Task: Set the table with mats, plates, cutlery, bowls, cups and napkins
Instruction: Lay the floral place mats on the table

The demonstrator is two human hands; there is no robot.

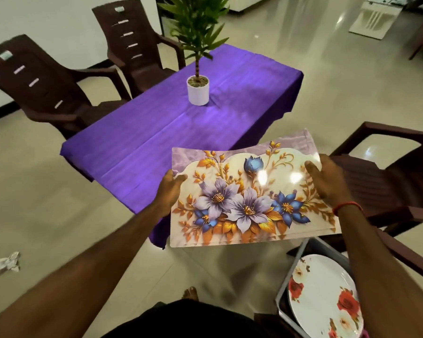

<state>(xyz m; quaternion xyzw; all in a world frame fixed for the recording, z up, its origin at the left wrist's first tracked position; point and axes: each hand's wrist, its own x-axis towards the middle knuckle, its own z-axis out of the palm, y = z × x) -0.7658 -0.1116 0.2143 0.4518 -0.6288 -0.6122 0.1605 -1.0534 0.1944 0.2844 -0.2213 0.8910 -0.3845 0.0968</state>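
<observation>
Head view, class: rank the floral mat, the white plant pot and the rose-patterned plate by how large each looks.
1. Floral mat, largest.
2. Rose-patterned plate, partly cut off by the frame.
3. White plant pot, smallest, though it stands farthest away, so its true size is unsure.

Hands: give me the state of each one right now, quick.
Left hand: closed on the left edge of the floral mat, thumb on top.
Right hand: gripping the mat's right edge, fingers on its top face.
</observation>
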